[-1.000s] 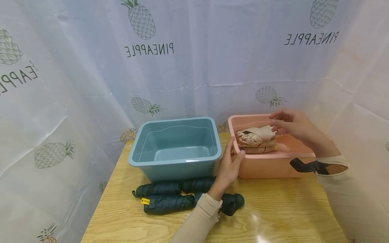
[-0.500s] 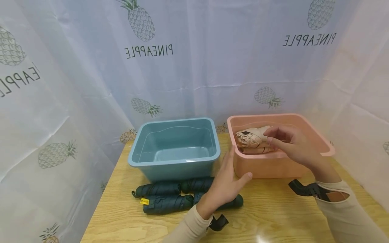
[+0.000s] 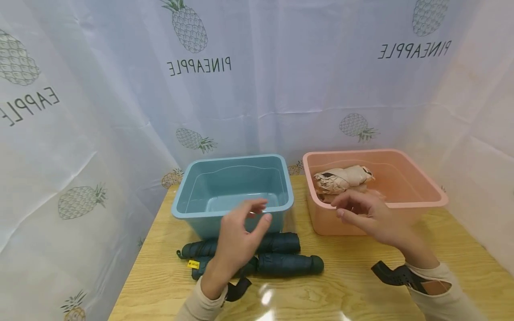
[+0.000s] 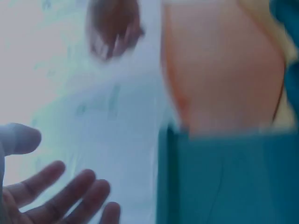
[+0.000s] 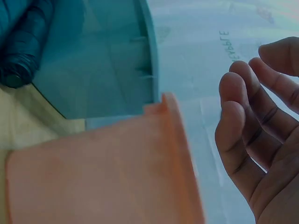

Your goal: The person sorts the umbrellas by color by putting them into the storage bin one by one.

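Note:
My left hand (image 3: 234,243) is raised over dark green folded umbrellas (image 3: 287,265) and in front of the blue bin (image 3: 178,216). Its fingers are loosely bent, with nothing between them. Near the front rim of the pink bin (image 3: 327,223) hovers my right hand (image 3: 367,217), fingers relaxed and holding nothing. Beige folded umbrellas (image 3: 345,177) lie stacked at the left side inside the pink bin; the right hand partly hides the lower ones. The dark umbrellas lie in two rows before the blue bin, partly covered by my left hand and wrist. A yellow tag (image 3: 193,264) marks one of them.
Both bins stand side by side at the back of the wooden table (image 3: 321,298), with a narrow gap between them. A white curtain (image 3: 257,80) with pineapple prints hangs behind and along the sides.
My left hand has let go of the pink bin's left rim and moved left over the dark umbrellas. My right hand has drawn back from above the beige umbrellas toward the front rim.

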A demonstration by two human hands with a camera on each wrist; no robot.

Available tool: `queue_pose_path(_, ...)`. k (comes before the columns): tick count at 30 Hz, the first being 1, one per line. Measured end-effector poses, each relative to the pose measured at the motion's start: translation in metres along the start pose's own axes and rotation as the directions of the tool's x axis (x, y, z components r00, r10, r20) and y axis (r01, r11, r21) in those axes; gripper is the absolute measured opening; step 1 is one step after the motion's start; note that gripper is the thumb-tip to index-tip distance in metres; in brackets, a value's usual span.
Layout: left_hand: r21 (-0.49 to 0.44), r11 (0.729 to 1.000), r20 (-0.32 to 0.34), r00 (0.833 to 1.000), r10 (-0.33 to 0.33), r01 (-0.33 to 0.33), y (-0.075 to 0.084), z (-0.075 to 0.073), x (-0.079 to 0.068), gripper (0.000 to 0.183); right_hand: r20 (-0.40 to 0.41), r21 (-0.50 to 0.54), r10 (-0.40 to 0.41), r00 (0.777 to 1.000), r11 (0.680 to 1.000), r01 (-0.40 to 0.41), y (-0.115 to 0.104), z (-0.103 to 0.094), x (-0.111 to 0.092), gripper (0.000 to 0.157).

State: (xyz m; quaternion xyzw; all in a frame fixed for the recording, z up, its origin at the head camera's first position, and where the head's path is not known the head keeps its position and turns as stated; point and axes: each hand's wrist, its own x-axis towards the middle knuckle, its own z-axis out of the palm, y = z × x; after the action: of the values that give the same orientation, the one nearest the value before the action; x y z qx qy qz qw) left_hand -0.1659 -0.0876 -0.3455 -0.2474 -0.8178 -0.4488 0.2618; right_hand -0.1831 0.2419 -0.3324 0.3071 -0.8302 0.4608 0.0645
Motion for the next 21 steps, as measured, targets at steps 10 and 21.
queue_pose_path(10, 0.148, 0.988, -0.28, 0.96, 0.003, 0.041, -0.049, -0.073, 0.012, 0.021, 0.078, 0.002, -0.003, 0.997, 1.0, 0.003, 0.014, 0.036, -0.017, 0.021)
queue_pose_path(21, 0.206, 0.911, -0.32, 0.904, -0.282, 0.357, -0.098, -0.12, 0.008, 0.031, 0.146, 0.002, 0.123, 0.982, 0.992, -0.125, 0.038, 0.065, -0.029, 0.014)
